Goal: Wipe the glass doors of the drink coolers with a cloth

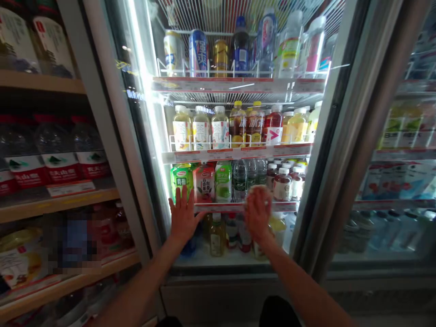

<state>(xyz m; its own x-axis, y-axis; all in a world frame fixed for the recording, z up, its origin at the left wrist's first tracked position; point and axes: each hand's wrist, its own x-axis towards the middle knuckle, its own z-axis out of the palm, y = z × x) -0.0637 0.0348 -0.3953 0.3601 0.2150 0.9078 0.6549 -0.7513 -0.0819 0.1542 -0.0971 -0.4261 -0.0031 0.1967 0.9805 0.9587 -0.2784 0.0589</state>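
My left hand [183,213] has its fingers spread and its palm toward the glass door [225,268] of a lit drinks fridge. It is in front of a green bottle [181,175] and a dark red bottle [204,181], and appears to rest flat on the glass. To its right, my right hand [258,213] presses a pale crumpled cloth [267,191] toward the same door, at the height of the lower shelf edge. Only the cloth's rim shows around my fingers. The bottles behind both hands are partly hidden.
White wire shelves [238,85] inside the fridge carry cans and bottles. A metal door frame [361,136] runs down the right, with another drinks fridge beyond. At the left, an open shelf [61,204] holds red-labelled water bottles [59,156] and a bulky pack [22,259].
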